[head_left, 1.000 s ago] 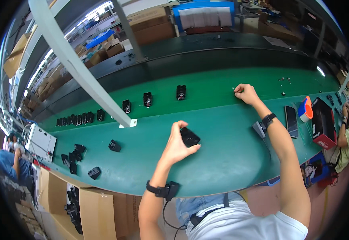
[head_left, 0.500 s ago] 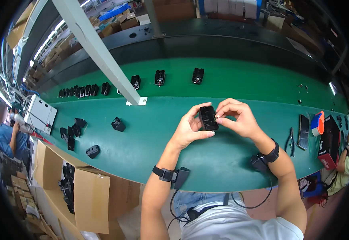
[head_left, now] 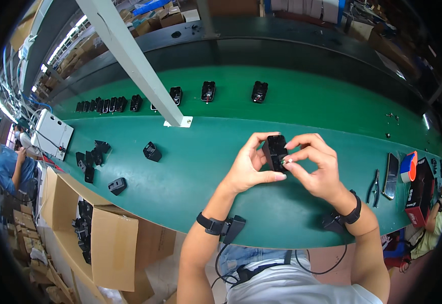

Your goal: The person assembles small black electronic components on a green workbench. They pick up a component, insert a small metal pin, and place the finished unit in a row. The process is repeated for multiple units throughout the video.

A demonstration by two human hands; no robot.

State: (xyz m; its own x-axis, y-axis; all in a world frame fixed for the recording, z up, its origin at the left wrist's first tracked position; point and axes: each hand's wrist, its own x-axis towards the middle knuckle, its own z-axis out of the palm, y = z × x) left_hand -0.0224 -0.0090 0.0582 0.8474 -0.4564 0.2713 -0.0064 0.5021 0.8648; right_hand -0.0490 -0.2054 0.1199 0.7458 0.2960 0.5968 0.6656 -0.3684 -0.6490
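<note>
Both hands meet above the green table (head_left: 190, 177), just right of centre. Left hand (head_left: 248, 169) grips a small black part (head_left: 275, 151) — thumb below, fingers curled over its top and left side. Right hand (head_left: 316, 169) closes on the same part from 3 o'clock, fingertips (head_left: 287, 161) pinching its lower right edge. Part is held upright, clear of the table. Each wrist carries a black band with a small box; cables run back toward the body.

Around the hands:
- At 12 o'clock, a row of black parts (head_left: 208, 91) lies along the far green strip, the row tightening toward 10 o'clock.
- A pale slanted post (head_left: 129, 55) comes down to a foot plate at 11 o'clock.
- At 9 o'clock, two loose parts (head_left: 151, 151) and, further out, a small heap (head_left: 91, 157) near the table edge.
- At 8 o'clock, below the table edge, open cartons (head_left: 114, 248) with more black parts inside.
- At 3 o'clock, well apart — pliers (head_left: 374, 186), a dark flat slab (head_left: 390, 175), a red box (head_left: 417, 195).
- Far at 9 o'clock, another person in blue (head_left: 5, 164) — hands not clear.
</note>
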